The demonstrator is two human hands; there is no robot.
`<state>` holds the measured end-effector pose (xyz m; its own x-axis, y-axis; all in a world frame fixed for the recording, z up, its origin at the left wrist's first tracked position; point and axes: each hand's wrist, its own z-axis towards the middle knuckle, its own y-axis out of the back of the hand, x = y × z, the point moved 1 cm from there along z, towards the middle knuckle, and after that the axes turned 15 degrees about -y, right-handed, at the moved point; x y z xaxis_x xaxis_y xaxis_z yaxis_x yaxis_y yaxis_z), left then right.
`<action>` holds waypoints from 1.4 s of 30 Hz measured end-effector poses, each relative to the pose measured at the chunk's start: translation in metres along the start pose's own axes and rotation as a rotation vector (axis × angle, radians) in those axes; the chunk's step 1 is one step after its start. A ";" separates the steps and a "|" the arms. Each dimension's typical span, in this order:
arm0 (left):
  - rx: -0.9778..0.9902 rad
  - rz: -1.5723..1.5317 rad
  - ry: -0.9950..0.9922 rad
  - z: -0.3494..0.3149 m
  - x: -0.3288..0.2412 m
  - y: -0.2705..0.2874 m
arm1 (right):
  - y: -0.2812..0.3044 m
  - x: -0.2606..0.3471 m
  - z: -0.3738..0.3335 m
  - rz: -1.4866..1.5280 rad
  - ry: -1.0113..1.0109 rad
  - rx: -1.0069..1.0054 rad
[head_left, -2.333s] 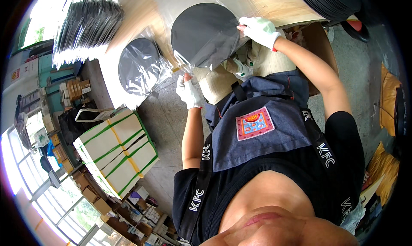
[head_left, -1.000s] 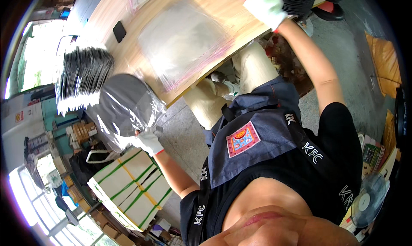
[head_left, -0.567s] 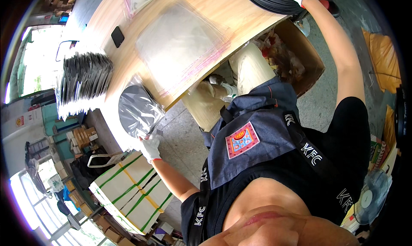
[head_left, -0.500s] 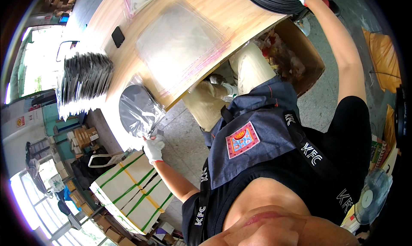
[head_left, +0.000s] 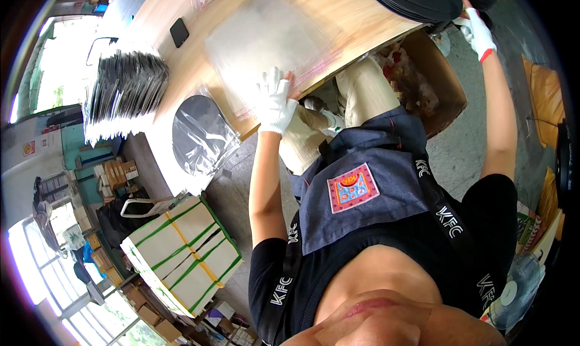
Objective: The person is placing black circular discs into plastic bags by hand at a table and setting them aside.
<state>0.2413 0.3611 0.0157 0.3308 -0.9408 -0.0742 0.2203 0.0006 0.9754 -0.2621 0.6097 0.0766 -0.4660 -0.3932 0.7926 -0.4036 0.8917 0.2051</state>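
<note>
My left hand [head_left: 275, 102], in a white glove with bare fingertips, rests with spread fingers on the near edge of a stack of clear plastic bags [head_left: 266, 38]. My right hand [head_left: 480, 35], gloved too, is at the right edge of a stack of black round discs [head_left: 417, 0] at the far right of the table. Its thumb and fingers close around the rim of a disc; how many it grips is hidden. A black disc in a clear bag [head_left: 202, 131] lies at the table's left corner, apart from both hands.
Many bagged black discs [head_left: 124, 92] stand in a row at the table's left. A phone [head_left: 179, 32] lies beyond the clear bags. Under the table is an open cardboard box [head_left: 444, 83] with crumpled plastic. A strapped white bale [head_left: 181, 255] stands at lower left.
My left hand has left the bagged disc and moved up and right onto the clear bags. My right hand has shifted from the top of the black stack to its right edge.
</note>
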 end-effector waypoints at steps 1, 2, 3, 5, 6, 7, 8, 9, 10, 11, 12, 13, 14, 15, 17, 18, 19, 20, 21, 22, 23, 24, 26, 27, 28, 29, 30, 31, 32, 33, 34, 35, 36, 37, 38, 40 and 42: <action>0.045 -0.009 -0.004 0.010 0.003 -0.009 | 0.003 -0.002 0.007 0.138 -0.079 0.329; 0.089 -0.018 -0.007 0.019 0.007 -0.016 | 0.004 -0.001 0.015 0.228 -0.051 0.353; 0.086 -0.048 0.023 0.024 0.013 -0.023 | 0.001 0.001 0.019 0.314 -0.028 0.383; 0.089 -0.098 0.107 0.021 0.028 -0.027 | -0.029 0.020 -0.050 0.060 0.211 0.216; 0.026 -0.183 0.082 0.031 0.021 -0.012 | -0.035 0.025 -0.078 -0.067 0.328 0.117; -0.064 -0.334 0.107 0.036 0.018 -0.001 | -0.041 0.023 -0.082 -0.089 0.421 0.165; -0.157 -0.483 0.132 0.041 0.015 0.008 | -0.048 0.018 -0.083 -0.111 0.515 0.214; -0.248 -0.638 0.153 0.045 0.011 0.016 | -0.053 0.009 -0.083 -0.134 0.606 0.256; -0.382 -0.830 0.179 0.055 0.003 0.025 | -0.053 -0.005 -0.061 -0.018 0.605 0.362; -0.518 -1.012 0.209 0.067 -0.004 0.036 | -0.057 -0.024 -0.045 -0.009 0.611 0.400; -0.661 -1.173 0.253 0.070 -0.005 0.045 | -0.084 -0.026 -0.075 -0.060 0.643 0.456; -0.665 -1.190 0.276 0.074 -0.001 0.046 | -0.100 -0.030 -0.088 -0.132 0.714 0.474; -0.669 -1.205 0.300 0.078 0.005 0.048 | -0.115 -0.035 -0.101 -0.196 0.786 0.491; -0.672 -1.230 0.316 0.084 0.007 0.050 | -0.124 -0.047 -0.092 -0.393 0.888 0.415; -0.568 -1.107 0.220 0.085 -0.001 0.057 | -0.144 -0.067 -0.087 -0.731 1.019 0.260; -0.563 -1.108 0.261 0.075 0.002 0.049 | -0.157 -0.072 -0.094 -0.880 1.054 0.199; -0.552 -1.126 0.292 0.072 -0.001 0.043 | -0.159 -0.077 -0.107 -0.758 1.021 0.255; -0.590 -1.178 0.333 0.068 -0.004 0.039 | -0.159 -0.083 -0.105 -0.717 1.097 0.284; -0.546 -1.132 0.319 0.067 -0.002 0.037 | -0.155 -0.087 -0.105 -0.681 1.168 0.310; -0.502 -1.085 0.304 0.065 0.004 0.035 | -0.150 -0.089 -0.104 -0.611 1.021 0.434; -0.457 -1.038 0.289 0.063 0.012 0.032 | -0.144 -0.091 -0.103 -0.554 0.899 0.535; -0.324 -0.886 0.389 0.057 0.026 0.021 | -0.138 -0.089 -0.109 -0.493 0.768 0.623; 0.060 -0.354 0.360 0.052 0.030 0.015 | -0.129 -0.087 -0.118 -0.346 0.478 0.743; 0.248 -0.083 0.339 0.047 0.031 0.013 | -0.123 -0.077 -0.140 -0.237 0.329 0.793; 0.287 0.132 0.207 0.037 0.031 0.006 | -0.118 -0.077 -0.142 -0.201 0.279 0.797; 0.248 0.145 0.215 0.032 0.035 0.001 | -0.117 -0.083 -0.133 -0.156 0.206 0.862; 0.207 0.153 0.214 0.032 0.038 -0.004 | -0.116 -0.089 -0.127 -0.110 0.132 0.915; 0.166 0.160 0.214 0.029 0.042 -0.008 | -0.116 -0.094 -0.122 -0.075 0.026 0.947; 0.079 0.097 0.224 0.024 0.047 -0.013 | -0.118 -0.104 -0.121 -0.019 -0.116 0.968; 0.053 0.050 0.245 0.019 0.052 -0.015 | -0.124 -0.109 -0.123 0.010 -0.209 0.990; 0.025 0.005 0.262 0.017 0.055 -0.015 | -0.131 -0.115 -0.129 0.061 -0.286 0.994; -0.003 -0.040 0.279 0.015 0.058 -0.016 | -0.138 -0.123 -0.129 0.036 -0.306 1.034; -0.071 -0.122 0.304 0.011 0.062 -0.015 | -0.146 -0.130 -0.130 0.009 -0.325 1.075; -0.134 -0.151 0.305 0.007 0.061 -0.017 | -0.154 -0.137 -0.131 -0.019 -0.341 1.113; -0.197 -0.179 0.305 0.002 0.060 -0.019 | -0.167 -0.142 -0.134 0.025 -0.333 1.091; -0.314 -0.202 0.335 -0.003 0.050 -0.014 | -0.183 -0.152 -0.136 0.117 -0.346 1.105; -0.314 -0.013 0.360 -0.011 0.048 -0.011 | -0.202 -0.162 -0.134 0.245 -0.310 1.034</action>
<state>0.2644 0.3193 -0.0011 0.6109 -0.7640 -0.2075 0.4747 0.1438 0.8683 0.0004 0.5237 -0.0161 -0.7421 -0.3998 0.5380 -0.6690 0.3928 -0.6309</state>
